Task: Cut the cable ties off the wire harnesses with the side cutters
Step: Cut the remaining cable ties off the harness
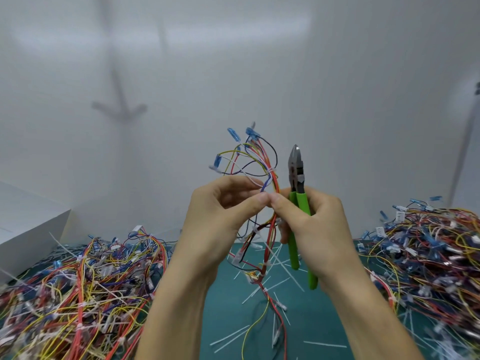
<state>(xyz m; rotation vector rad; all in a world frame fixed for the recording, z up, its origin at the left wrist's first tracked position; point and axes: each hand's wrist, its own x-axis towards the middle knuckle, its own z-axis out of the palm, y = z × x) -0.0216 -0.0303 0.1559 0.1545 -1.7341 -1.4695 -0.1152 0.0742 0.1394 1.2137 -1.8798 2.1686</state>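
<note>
head view: we find left hand (218,219) and right hand (314,224) pinching one wire harness (271,175) aloft; right hand also grips side cutters (296,172); wire heaps (78,281) hem the green mat (324,320).

Side cutters (302,203) partly behind right hand (318,229)

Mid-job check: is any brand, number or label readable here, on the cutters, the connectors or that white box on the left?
No text can be read in this view.
On the side cutters: no brand or size mark shows on the metal head or green handles.
On the blue connectors of the held wire harness: too small and blurred to read.
On the white box: plain face, no print showing.
</note>
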